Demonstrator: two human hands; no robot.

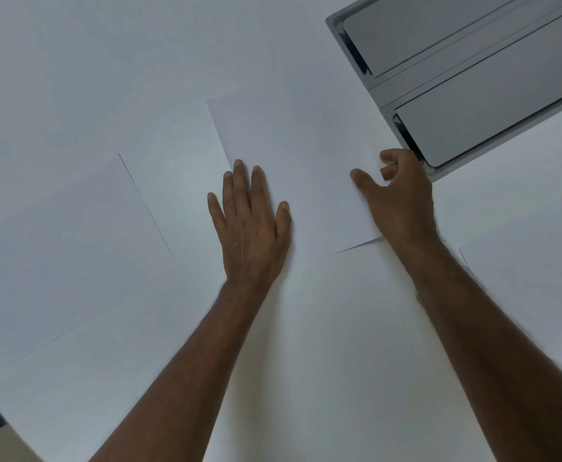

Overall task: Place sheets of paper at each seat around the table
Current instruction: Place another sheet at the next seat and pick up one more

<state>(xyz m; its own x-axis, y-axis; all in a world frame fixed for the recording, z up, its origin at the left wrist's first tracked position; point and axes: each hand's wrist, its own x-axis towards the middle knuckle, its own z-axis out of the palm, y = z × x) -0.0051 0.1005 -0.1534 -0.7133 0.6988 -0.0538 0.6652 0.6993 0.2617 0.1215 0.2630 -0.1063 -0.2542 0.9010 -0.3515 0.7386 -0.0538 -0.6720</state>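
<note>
While the left hand (pixel 251 225) lay flat with fingers spread on the sheet (pixel 299 161), the right hand (pixel 399 195) loosely pinched its far edge, so squaring it called for a gentle slide.

Both bare forearms are reaching forward from the bottom edge, converging slightly. Left hand (pixel 251 225) is lying flat, palm down, fingers extended and a little spread, thumb angled out to the right. Right hand (pixel 398 195) is sitting further forward and to the right, palm down, thumb stretching out to the left, index and other fingers curling under in a loose pinch. Hands well apart, wrists straight.
</note>
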